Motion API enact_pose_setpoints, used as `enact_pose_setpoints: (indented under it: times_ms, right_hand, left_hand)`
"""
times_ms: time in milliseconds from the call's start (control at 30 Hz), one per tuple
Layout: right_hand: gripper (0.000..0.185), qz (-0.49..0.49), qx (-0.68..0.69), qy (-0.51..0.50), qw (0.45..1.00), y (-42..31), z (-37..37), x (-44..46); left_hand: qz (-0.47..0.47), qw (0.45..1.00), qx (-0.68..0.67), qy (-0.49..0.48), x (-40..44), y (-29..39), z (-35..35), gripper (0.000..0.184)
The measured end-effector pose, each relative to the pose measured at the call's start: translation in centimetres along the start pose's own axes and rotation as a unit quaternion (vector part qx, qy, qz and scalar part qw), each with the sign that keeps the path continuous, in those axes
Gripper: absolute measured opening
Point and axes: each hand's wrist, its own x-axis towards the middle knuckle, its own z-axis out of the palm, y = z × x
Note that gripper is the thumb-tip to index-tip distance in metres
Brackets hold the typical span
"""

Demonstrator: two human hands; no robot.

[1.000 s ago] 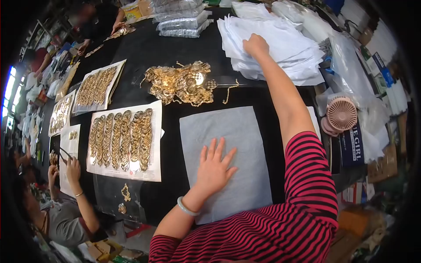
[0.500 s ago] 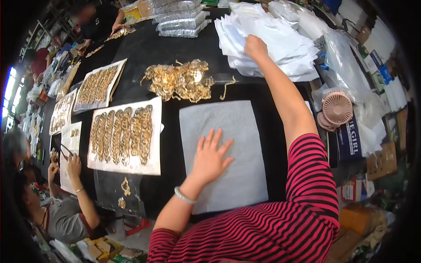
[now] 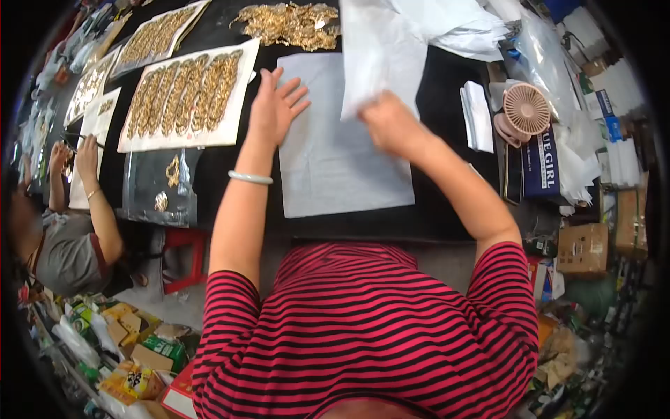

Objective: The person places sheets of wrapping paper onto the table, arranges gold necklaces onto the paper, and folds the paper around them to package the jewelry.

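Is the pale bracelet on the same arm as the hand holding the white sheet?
No, the pale bracelet is around the wrist of the left hand, while the right hand grips the white sheet.

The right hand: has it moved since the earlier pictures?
Yes, toward the striped shirt: the right hand was well beyond the pink fan, and is now about level with it.
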Motion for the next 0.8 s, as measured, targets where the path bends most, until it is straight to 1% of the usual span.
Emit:
enact_pose_setpoints:
  times_ms: [33, 67, 133, 167, 200, 267, 300, 333, 400, 433, 500, 567, 600, 667, 700, 733, 767, 800]
  right_hand:
    - [0.017, -0.009, -0.004, -0.053, 0.999, -2.0, 0.3, -1.6]
    - [0.017, -0.007, 0.0, -0.058, 0.998, -3.2, 0.9, -3.2]
    - [0.022, -0.041, -0.02, -0.12, 0.992, -5.2, 2.3, -6.1]
    - [0.022, -0.038, -0.019, -0.12, 0.992, -6.3, 2.3, -6.9]
    - [0.023, -0.053, -0.002, -0.127, 0.991, -7.5, 2.2, -7.7]
    - [0.025, -0.079, 0.029, -0.14, 0.987, -9.0, 2.1, -8.6]
    - [0.025, -0.075, 0.029, -0.14, 0.987, -9.2, 2.2, -8.9]
    - [0.027, -0.07, 0.048, -0.128, 0.988, -9.3, 2.4, -9.1]
    - [0.034, -0.067, 0.086, -0.103, 0.989, -9.1, 2.6, -9.0]
    - [0.034, -0.07, 0.088, -0.104, 0.988, -8.7, 2.4, -8.7]
    - [0.043, -0.052, 0.131, -0.046, 0.989, -6.9, 1.5, -7.0]
    - [0.043, 0.023, 0.132, -0.024, 0.991, -4.3, 0.7, -4.0]
    - [0.043, 0.02, 0.132, -0.022, 0.991, -3.0, 1.0, -2.5]
    - [0.042, 0.106, 0.142, 0.071, 0.982, -1.1, 1.9, 0.4]
    - [0.042, 0.102, 0.143, 0.071, 0.982, -0.4, 3.0, 1.2]
    - [0.041, 0.094, 0.098, 0.079, 0.988, 0.5, 4.7, 1.6]
    - [0.041, 0.086, 0.053, 0.089, 0.991, 1.3, 6.6, 2.0]
    - [0.041, 0.078, 0.008, 0.099, 0.992, 2.1, 7.9, 2.5]
  left_hand:
    - [-0.061, 0.996, -0.067, 0.006, -0.4, 0.8, -0.3, 0.077]
    - [-0.066, 0.995, -0.069, 0.01, -0.9, 1.1, -0.5, 0.077]
    - [-0.066, 0.998, -0.007, -0.01, -1.7, 1.8, -0.8, 0.081]
    - [-0.065, 0.997, 0.025, -0.022, -1.9, 1.8, -1.0, 0.083]
    - [-0.068, 0.997, 0.025, -0.022, -1.9, 1.7, -1.3, 0.083]
    - [-0.053, 0.995, 0.086, -0.023, -1.7, 1.5, -1.5, 0.083]
    - [-0.044, 0.992, 0.116, -0.025, -1.6, 1.4, -1.3, 0.084]
    - [-0.046, 0.992, 0.115, -0.027, -1.5, 1.2, -1.1, 0.084]
    - [-0.008, 0.952, 0.307, 0.007, -1.1, 1.1, -0.7, 0.083]
    - [0.01, 0.917, 0.399, 0.028, -1.0, 1.2, -0.8, 0.083]
    - [0.019, 0.917, 0.396, 0.047, 0.6, 1.0, -1.0, 0.083]
    - [0.037, 0.916, 0.391, 0.077, 2.3, 0.7, -1.3, 0.084]
    - [0.04, 0.916, 0.392, 0.079, 2.6, 0.5, -1.5, 0.084]
    - [0.129, 0.848, 0.508, 0.073, 3.3, 0.0, -1.8, 0.081]
    - [0.171, 0.806, 0.562, 0.071, 3.5, 0.2, -1.4, 0.079]
    - [0.173, 0.805, 0.562, 0.075, 3.6, 0.3, -1.1, 0.079]
    - [0.252, 0.722, 0.636, 0.102, 2.6, 0.7, 0.2, 0.074]
    - [0.327, 0.624, 0.698, 0.127, 1.4, 1.2, 1.7, 0.069]
